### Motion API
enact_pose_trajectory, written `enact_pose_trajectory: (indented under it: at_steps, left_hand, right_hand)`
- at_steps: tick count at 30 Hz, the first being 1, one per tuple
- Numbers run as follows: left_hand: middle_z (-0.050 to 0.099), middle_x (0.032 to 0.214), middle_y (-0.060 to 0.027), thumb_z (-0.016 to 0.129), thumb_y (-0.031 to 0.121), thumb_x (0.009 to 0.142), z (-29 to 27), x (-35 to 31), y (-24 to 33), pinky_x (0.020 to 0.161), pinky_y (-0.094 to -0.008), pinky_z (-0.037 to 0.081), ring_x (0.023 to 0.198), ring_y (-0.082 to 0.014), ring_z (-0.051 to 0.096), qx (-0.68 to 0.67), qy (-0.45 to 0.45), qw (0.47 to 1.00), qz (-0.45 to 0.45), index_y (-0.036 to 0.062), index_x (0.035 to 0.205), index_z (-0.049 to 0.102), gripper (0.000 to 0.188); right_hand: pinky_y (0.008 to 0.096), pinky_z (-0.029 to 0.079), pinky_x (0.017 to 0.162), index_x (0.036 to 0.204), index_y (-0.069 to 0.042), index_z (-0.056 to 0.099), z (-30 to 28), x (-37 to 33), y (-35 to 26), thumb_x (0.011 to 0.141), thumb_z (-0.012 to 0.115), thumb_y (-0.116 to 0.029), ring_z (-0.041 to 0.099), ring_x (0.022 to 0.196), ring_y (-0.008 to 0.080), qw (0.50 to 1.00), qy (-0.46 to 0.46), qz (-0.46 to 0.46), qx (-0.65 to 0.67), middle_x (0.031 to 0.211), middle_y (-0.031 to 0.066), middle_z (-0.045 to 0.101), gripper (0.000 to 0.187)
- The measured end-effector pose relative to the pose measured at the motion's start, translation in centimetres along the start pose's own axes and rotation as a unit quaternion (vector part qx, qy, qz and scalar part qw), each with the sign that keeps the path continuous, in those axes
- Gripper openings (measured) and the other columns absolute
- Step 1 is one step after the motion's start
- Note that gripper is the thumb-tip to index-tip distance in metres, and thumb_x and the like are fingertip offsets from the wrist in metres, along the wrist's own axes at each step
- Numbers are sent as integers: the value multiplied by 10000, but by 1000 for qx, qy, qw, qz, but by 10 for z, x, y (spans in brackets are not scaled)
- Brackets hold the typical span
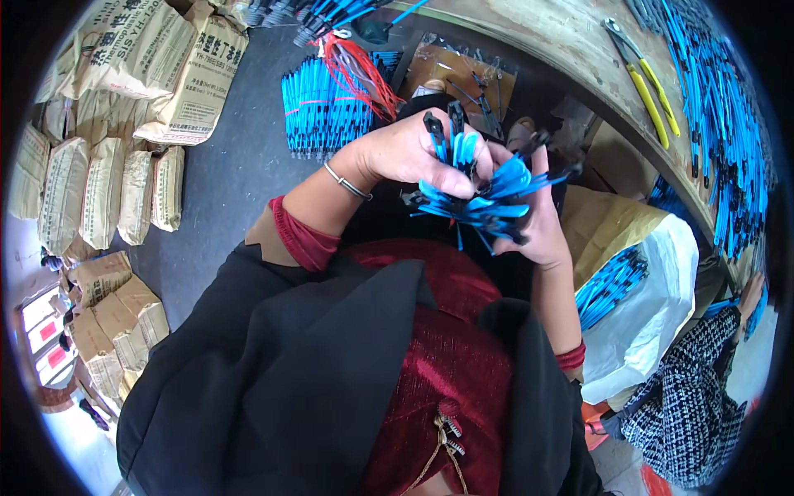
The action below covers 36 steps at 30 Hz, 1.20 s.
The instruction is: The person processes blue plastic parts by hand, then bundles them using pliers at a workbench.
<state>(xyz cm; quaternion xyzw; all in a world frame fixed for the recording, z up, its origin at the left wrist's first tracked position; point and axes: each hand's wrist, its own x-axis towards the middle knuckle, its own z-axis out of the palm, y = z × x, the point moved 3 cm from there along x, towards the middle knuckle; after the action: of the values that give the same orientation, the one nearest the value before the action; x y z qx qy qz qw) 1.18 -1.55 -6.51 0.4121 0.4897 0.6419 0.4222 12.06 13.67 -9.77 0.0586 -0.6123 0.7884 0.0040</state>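
A loose bundle of slim blue strips with black ends (480, 207) is held up in front of my chest, its pieces fanning out at several angles. My left hand (418, 153) is closed round the bundle's left side, with the thumb across the front. On the other side my right hand (542, 227) grips the bundle, and its fingers are partly hidden behind the strips. The exact kind of these strips cannot be made out.
Banded blue strips (327, 107) stand on the dark floor beyond my left arm, near red ties (360, 70). Yellow-handled pliers (645, 78) and a long blue pile (715, 124) lie on the workbench (554, 37). A white-lined sack (662, 273) holds more. Paper sacks (103, 194) stand left; another person (686, 405) is right.
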Motion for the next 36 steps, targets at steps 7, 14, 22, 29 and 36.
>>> enact_pose_trajectory:
  at_steps: [7,14,22,29,36]
  left_hand:
    - [633,804,-96,711,143,737,-4,-1,0,671,-301,475,743,-176,599,39,12,999,-25,-25,847,643,212]
    - [653,807,-67,718,108,721,3,-4,9,713,-282,470,764,-142,601,67,-15,996,-62,9,879,666,194]
    - [648,772,-38,706,112,733,13,-3,19,670,-265,461,723,-79,563,49,44,996,-62,-7,881,648,199]
    - [635,743,-30,706,118,727,21,-7,27,641,-257,454,709,-76,557,43,41,997,-47,-14,855,630,199]
    - [648,768,-58,698,105,721,34,-12,30,697,-270,467,750,-104,583,28,130,990,-39,-32,833,636,188]
  right_hand:
    - [324,405,895,1096,-50,428,12,1,1,620,733,-16,517,982,165,996,65,64,15,1071,76,545,567]
    - [265,443,757,913,-55,557,17,-8,2,637,700,-16,520,801,108,983,51,138,-108,887,-1,539,314]
    - [261,436,782,1110,-6,555,11,-10,-3,675,703,-106,538,876,119,969,-11,60,-238,980,38,563,471]
    - [315,448,764,1067,-21,569,7,0,12,736,677,-254,560,855,181,970,-11,102,-221,966,53,597,419]
    - [305,437,771,1100,-14,542,3,0,16,732,672,-269,549,861,167,941,-30,35,-336,989,35,582,466]
